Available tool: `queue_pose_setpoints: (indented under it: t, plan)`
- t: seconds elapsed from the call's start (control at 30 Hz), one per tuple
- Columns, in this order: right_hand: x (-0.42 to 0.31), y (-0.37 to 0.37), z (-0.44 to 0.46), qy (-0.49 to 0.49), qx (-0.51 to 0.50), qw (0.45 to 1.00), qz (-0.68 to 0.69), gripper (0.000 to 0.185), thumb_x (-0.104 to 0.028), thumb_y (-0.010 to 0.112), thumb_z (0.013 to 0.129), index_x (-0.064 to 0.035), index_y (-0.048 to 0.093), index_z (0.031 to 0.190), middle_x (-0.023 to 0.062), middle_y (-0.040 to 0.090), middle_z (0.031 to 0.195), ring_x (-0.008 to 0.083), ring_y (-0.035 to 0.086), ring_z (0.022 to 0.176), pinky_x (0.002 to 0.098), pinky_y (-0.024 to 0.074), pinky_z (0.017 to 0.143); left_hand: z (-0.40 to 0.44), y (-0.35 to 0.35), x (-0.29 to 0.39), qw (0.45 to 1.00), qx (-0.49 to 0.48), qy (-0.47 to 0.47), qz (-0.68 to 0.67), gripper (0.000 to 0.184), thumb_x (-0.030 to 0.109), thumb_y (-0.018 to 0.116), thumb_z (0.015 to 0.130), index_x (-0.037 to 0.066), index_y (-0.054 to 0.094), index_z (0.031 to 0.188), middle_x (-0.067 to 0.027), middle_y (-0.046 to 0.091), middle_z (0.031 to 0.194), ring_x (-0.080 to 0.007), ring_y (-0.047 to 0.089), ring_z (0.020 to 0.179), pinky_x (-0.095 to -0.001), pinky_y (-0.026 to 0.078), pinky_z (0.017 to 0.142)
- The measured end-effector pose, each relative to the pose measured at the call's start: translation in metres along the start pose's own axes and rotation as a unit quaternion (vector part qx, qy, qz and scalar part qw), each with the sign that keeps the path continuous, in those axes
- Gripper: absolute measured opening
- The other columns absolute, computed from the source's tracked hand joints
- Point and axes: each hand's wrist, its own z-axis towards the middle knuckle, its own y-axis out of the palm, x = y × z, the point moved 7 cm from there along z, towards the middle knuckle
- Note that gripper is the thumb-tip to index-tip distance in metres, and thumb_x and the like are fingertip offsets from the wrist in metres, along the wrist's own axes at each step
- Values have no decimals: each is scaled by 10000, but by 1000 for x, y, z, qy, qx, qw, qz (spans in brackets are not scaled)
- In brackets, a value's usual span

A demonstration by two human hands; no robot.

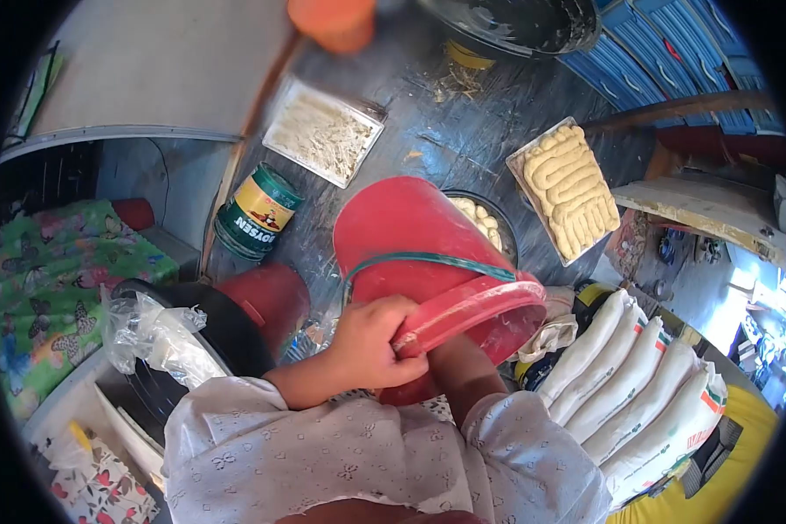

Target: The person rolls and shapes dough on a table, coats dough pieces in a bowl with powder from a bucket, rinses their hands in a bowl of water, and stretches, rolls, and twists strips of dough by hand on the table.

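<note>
A red plastic bucket [410, 223] with a dark green handle is tipped on its side in front of my chest, its mouth turned toward me and to the right. My left hand [375, 341] is closed around the bucket's rim, fingers wrapped over the edge. My right forearm [467, 367] reaches into the bucket's mouth, so the hand and its fingers are hidden inside. Whitish residue marks the rim and the inner wall. Beyond the bucket, partly covered by it, is a round dark pan [508, 229] holding pale dough pieces.
On the floor lie a tray of long dough rolls [572, 188] and a flour-dusted tray [319, 131]. A green Boysen pail [258, 210] stands left, near another red bucket [271, 301] and a black tub [218, 323]. Stacked white sacks [629, 393] sit at my right.
</note>
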Motion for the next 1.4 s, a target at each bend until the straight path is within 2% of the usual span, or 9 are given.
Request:
queue_pose_setpoints:
  t: [0.43,0.77,0.93,1.0,1.13,1.2,1.3,1.37,1.4]
  plan:
    - [103,7,-43,133,-27,827,545,351,-229,607,840,-20,590,1123,117,647,1072,273,629,982,429,501,868,-27,37,-137,982,32,-187,-4,376,173,740,625,11,569,919,-156,635,766,-282,643,671,-362,502,622]
    - [111,-193,-119,-50,167,847,502,456,-250,591,825,7,521,1195,159,623,1097,314,622,972,443,516,856,-13,52,-242,957,164,-240,6,328,145,771,690,-15,560,884,-67,607,663,-109,549,579,-287,458,548]
    - [253,-233,-87,60,246,962,99,316,-231,592,844,-32,610,1089,134,619,1059,254,607,948,382,511,787,-25,50,-297,944,176,-276,28,315,140,768,696,-10,562,880,-43,577,647,-93,506,564,-269,437,533]
    - [229,-211,-70,301,346,879,129,257,-202,615,835,-39,637,1032,105,643,965,226,612,787,351,507,678,-31,47,-305,945,208,-250,21,291,127,761,702,-8,564,868,-40,585,671,-84,510,587,-262,434,540]
    - [246,-268,-12,138,438,828,322,256,-162,611,824,-28,625,1042,48,590,755,225,564,608,370,490,581,-44,48,-318,935,210,-284,-18,318,89,734,746,-27,536,967,-46,610,790,-79,551,684,-236,458,617]
    - [302,-362,-12,73,370,909,-175,235,-182,614,821,-37,627,1006,47,569,715,233,568,594,389,486,571,-44,52,-314,934,208,-290,-22,280,68,713,759,-9,527,954,-17,574,766,-61,513,655,-217,432,597]
    - [302,-356,-71,89,568,805,146,291,-197,641,802,-21,623,1034,67,595,728,230,572,596,397,489,584,-51,54,-323,933,194,-304,-16,297,60,711,761,-14,518,974,-20,577,780,-62,515,660,-215,436,603]
    - [362,-375,-92,232,419,765,-431,387,-235,691,761,4,612,1056,75,617,765,237,584,630,376,497,634,-58,61,-328,931,179,-319,-6,352,72,731,751,-39,517,1007,-50,616,819,-80,555,694,-232,466,630]
    - [282,-314,-108,241,433,834,-242,350,-181,684,773,16,602,1050,73,638,832,238,619,719,364,503,700,-59,66,-326,932,182,-315,-15,343,76,735,744,-36,524,990,-52,615,799,-82,554,680,-236,465,618]
